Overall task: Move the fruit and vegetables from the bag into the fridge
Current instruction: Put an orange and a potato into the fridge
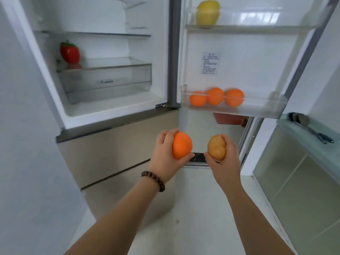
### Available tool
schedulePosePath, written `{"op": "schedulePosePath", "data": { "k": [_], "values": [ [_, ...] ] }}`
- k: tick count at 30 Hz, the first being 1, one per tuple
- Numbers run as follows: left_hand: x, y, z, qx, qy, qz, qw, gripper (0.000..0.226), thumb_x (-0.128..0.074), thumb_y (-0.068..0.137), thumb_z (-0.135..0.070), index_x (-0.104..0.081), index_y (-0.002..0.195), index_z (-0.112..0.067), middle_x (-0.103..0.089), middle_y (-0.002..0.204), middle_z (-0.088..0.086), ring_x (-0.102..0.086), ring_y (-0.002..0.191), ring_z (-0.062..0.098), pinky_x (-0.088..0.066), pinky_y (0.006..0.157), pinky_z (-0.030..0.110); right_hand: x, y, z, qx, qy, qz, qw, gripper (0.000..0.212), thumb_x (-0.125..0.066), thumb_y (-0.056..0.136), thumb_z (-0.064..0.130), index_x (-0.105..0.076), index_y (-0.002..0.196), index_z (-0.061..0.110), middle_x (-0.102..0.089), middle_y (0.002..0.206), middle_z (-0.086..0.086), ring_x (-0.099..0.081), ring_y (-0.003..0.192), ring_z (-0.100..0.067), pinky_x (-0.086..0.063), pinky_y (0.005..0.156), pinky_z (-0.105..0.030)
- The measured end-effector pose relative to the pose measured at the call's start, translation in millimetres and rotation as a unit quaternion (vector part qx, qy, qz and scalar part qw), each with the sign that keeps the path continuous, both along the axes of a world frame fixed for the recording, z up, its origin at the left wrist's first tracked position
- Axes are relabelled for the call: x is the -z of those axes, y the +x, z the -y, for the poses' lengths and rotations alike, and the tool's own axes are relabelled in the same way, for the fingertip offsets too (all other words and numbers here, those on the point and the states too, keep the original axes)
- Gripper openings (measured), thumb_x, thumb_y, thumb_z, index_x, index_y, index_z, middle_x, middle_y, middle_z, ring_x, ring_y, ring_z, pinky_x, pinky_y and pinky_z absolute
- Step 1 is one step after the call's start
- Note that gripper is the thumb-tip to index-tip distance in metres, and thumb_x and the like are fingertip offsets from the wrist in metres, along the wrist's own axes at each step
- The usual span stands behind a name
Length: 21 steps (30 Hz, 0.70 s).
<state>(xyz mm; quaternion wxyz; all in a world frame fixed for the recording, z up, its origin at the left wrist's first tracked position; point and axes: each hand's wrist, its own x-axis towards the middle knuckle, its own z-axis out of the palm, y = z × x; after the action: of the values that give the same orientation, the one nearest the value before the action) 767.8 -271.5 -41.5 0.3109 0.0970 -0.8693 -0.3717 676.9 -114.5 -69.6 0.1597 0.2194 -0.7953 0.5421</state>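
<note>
My left hand [163, 155] grips an orange [182, 145] and my right hand [227, 159] grips a brown potato [216, 147]; both are held below the open fridge [114, 109]. Three oranges [215, 96] lie in the lower door bin [276, 105]. A yellow pepper [207, 12] stands in the upper door bin [257, 28]. A red pepper [70, 52] sits at the left of a shelf above the clear drawer [110, 78]. The bag is out of view.
Beige freezer drawers [114, 155] close off the fridge below the open compartment. A glass counter [312, 140] at the right carries a dark-handled utensil [309, 127], with glass cabinet doors beneath. A white wall runs along the left.
</note>
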Motion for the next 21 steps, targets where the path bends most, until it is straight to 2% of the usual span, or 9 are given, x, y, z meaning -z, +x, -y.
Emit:
{"op": "schedulePosePath", "data": {
  "k": [4, 7, 10, 12, 16, 19, 21],
  "values": [
    [-41.0, -89.6, -6.1, 0.053, -0.024, -0.054, 0.997, 0.081, -0.082, 0.066, -0.041, -0.04, 0.134, -0.031, -0.035, 0.133, 0.0, -0.04, 0.105, 0.009, -0.036, 0.094, 0.021, -22.6, -56.4, -16.5, 0.045, -0.011, -0.009, 0.999, 0.074, -0.076, 0.075, 0.023, -0.035, 0.136, 0.028, -0.037, 0.138, 0.002, -0.042, 0.113, -0.009, -0.034, 0.09, -0.024],
    [-65.1, -148.2, -12.7, 0.107, -0.058, -0.09, 0.988, 0.085, -0.082, 0.063, -0.046, -0.04, 0.136, -0.029, -0.044, 0.133, -0.001, -0.043, 0.117, 0.012, -0.038, 0.101, 0.029, -29.9, -85.6, -40.2, 0.086, -0.029, -0.009, 0.996, 0.073, -0.075, 0.075, 0.022, -0.036, 0.136, 0.03, -0.038, 0.137, 0.004, -0.043, 0.118, -0.01, -0.033, 0.093, -0.024],
    [-90.3, -200.8, -23.3, 0.16, -0.012, -0.109, 0.981, 0.091, -0.082, 0.063, -0.047, -0.031, 0.137, -0.032, -0.042, 0.136, -0.001, -0.045, 0.12, 0.016, -0.038, 0.1, 0.032, -29.4, -100.2, -64.4, 0.125, -0.037, 0.003, 0.991, 0.072, -0.075, 0.075, 0.019, -0.038, 0.136, 0.029, -0.038, 0.135, 0.005, -0.043, 0.112, -0.006, -0.032, 0.091, -0.019],
    [-107.8, -236.2, -32.4, 0.185, -0.007, -0.111, 0.976, 0.088, -0.083, 0.064, -0.041, -0.032, 0.134, -0.027, -0.042, 0.135, 0.0, -0.047, 0.117, 0.018, -0.039, 0.098, 0.031, -26.0, -104.8, -81.7, 0.158, -0.035, 0.01, 0.987, 0.072, -0.076, 0.074, 0.018, -0.039, 0.135, 0.028, -0.039, 0.134, 0.005, -0.044, 0.108, -0.004, -0.033, 0.089, -0.019],
    [-131.4, -310.6, -45.9, 0.237, -0.077, -0.063, 0.966, 0.085, -0.084, 0.066, -0.028, -0.037, 0.137, -0.022, -0.037, 0.135, 0.009, -0.045, 0.118, 0.022, -0.031, 0.098, 0.022, -17.1, -105.5, -112.0, 0.222, -0.025, 0.026, 0.974, 0.073, -0.078, 0.072, 0.016, -0.041, 0.134, 0.027, -0.043, 0.132, 0.003, -0.046, 0.111, -0.009, -0.032, 0.09, -0.024],
    [-137.2, -358.3, -51.3, 0.278, -0.132, 0.019, 0.951, 0.087, -0.082, 0.067, -0.034, -0.035, 0.139, -0.026, -0.04, 0.138, 0.007, -0.045, 0.121, 0.026, -0.036, 0.101, 0.033, -15.0, -103.6, -119.5, 0.243, -0.016, 0.027, 0.969, 0.073, -0.078, 0.072, 0.016, -0.042, 0.134, 0.028, -0.045, 0.13, 0.005, -0.046, 0.106, -0.005, -0.034, 0.088, -0.023],
    [-136.8, -381.4, -53.6, 0.308, -0.154, 0.064, 0.937, 0.087, -0.082, 0.067, -0.035, -0.033, 0.139, -0.025, -0.041, 0.139, 0.005, -0.046, 0.121, 0.026, -0.04, 0.1, 0.038, -15.5, -104.0, -117.3, 0.243, -0.01, 0.024, 0.97, 0.072, -0.078, 0.072, 0.016, -0.041, 0.133, 0.032, -0.045, 0.129, 0.007, -0.046, 0.104, 0.0, -0.034, 0.086, -0.016]
  ]
}}
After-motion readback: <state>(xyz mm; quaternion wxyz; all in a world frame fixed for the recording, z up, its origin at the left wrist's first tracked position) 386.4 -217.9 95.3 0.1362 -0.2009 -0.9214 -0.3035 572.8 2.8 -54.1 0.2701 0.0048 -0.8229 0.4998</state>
